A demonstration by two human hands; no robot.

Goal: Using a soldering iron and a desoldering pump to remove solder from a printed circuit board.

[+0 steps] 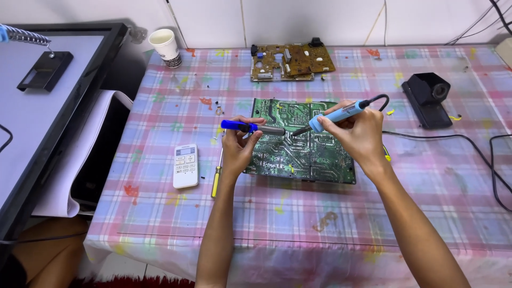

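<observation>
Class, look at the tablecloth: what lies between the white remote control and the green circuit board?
In the head view, a yellow-handled screwdriver lies there, beside the left hand.

glossy green circuit board (306, 154), light blue plastic soldering iron (336, 114), plaid cloth table cover (426, 181), white paper cup (165, 47).

From my remote seat I see two bare, slender forearms with no sleeves, watch or bracelet on them. The left hand (238, 146) and the right hand (358, 132) wear no gloves or rings, and their nails are short and plain.
</observation>
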